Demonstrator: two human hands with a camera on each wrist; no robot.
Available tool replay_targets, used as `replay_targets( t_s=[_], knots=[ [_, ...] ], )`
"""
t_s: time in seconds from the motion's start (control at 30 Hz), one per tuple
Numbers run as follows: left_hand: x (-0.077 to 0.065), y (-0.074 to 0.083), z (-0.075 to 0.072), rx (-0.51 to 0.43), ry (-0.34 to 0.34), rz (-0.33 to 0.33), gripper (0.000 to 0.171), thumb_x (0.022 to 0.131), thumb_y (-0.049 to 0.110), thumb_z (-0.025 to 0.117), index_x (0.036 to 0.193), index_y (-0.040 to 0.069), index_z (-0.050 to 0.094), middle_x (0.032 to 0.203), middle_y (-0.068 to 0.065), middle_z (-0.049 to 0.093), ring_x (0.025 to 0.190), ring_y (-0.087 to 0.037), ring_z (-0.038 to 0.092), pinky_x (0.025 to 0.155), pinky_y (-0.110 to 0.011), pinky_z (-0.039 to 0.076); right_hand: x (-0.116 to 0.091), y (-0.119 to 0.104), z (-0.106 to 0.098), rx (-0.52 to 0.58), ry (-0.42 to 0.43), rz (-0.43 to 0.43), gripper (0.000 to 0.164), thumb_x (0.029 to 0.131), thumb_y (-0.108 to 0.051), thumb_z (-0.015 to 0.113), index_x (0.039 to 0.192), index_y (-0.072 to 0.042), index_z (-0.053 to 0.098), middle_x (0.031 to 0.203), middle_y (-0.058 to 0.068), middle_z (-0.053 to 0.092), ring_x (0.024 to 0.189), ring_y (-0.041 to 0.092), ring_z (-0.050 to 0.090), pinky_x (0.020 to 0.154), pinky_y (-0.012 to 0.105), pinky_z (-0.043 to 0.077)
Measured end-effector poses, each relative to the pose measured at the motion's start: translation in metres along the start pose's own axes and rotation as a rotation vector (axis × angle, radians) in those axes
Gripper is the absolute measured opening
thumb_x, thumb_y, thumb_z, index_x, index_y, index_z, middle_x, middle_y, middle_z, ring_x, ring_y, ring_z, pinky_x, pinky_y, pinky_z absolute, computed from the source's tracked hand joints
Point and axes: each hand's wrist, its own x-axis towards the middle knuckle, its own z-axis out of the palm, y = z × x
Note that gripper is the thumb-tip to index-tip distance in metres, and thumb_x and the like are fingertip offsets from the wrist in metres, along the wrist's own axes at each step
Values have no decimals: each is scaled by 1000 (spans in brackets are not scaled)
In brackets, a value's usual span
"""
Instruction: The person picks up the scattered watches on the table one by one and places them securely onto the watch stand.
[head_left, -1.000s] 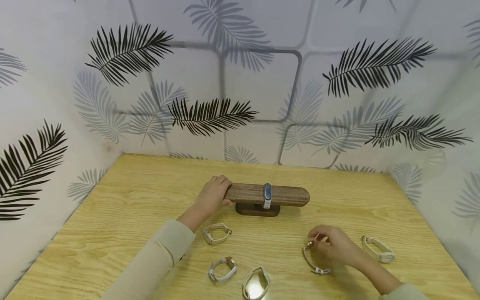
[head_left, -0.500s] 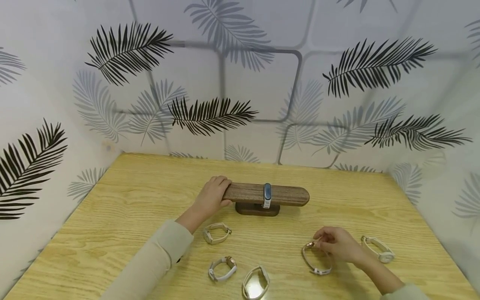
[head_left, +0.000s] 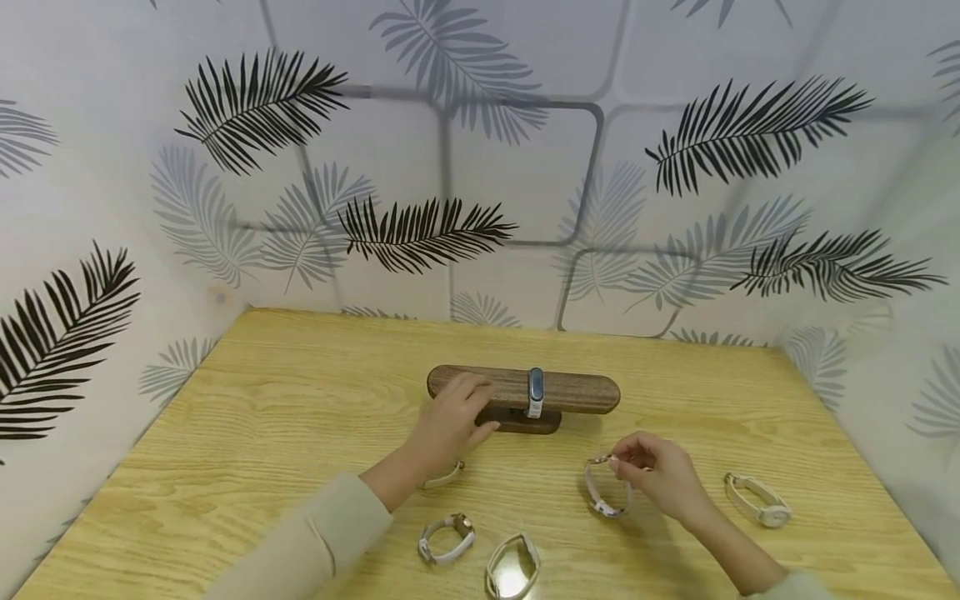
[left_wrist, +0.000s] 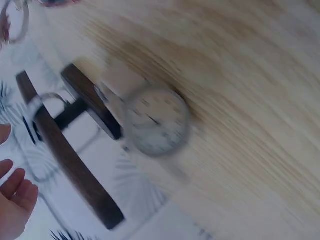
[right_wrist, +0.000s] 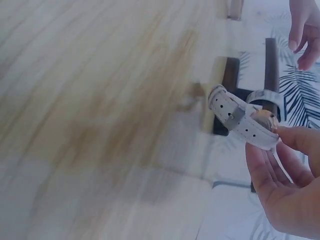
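Observation:
My right hand point(head_left: 663, 471) pinches a wristwatch point(head_left: 603, 507) by its case, lifted above the table. The right wrist view shows its white buckled strap point(right_wrist: 235, 117) and rose-gold case. My left hand point(head_left: 450, 423) hovers in front of the left half of a dark wooden watch stand point(head_left: 581, 392), fingers loosely bent and holding nothing. A fitness band point(head_left: 536, 385) with a dark face and pale strap is looped around the stand's bar. Below the left hand lies a pale-strapped watch point(head_left: 444, 478), partly hidden by the forearm; its round dial point(left_wrist: 157, 120) shows in the left wrist view.
On the wood-grain table point(head_left: 300, 375) lie a white-strapped watch point(head_left: 447, 537) and a cream band point(head_left: 513, 567) at the front. Another pale watch point(head_left: 759, 502) lies right of my right hand. A leaf-patterned backdrop point(head_left: 510, 183) rises behind the table.
My left hand has let go of the stand's left end and come forward and right. My right hand has lifted the watch and carried it left, toward the stand.

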Motion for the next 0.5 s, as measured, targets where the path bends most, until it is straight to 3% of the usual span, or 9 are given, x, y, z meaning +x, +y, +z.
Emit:
replay_targets(
  t_s=[0.1,0.27,0.4,0.5],
  knots=[
    [4,19,-1,-83,-95,-20,39,80,21,69,112,2,59,110,-9,59,105,-22,54,90,-31,49,4,-12,6,18,99,6,11,80,-8,67,88,-1,63,79,9,64,63,2,58,53,20,49],
    [12,40,5,-276,-243,-187,39,84,23,65,117,3,57,108,-9,58,101,-20,55,86,-28,50,10,-31,16,146,191,0,11,80,-6,66,87,2,61,81,14,64,64,2,60,55,23,53],
    [19,47,15,-474,-270,-344,38,84,19,64,116,0,57,101,-10,60,93,-20,59,77,-23,51,14,-44,25,220,240,-62,9,80,-3,66,83,3,60,80,16,63,65,1,61,57,21,54],
    [23,49,21,-607,-259,-449,32,85,16,63,112,0,60,93,-9,64,84,-17,61,70,-17,50,15,-53,31,201,296,-115,8,79,-3,68,81,0,61,78,13,64,65,0,61,56,18,54]
  ],
)
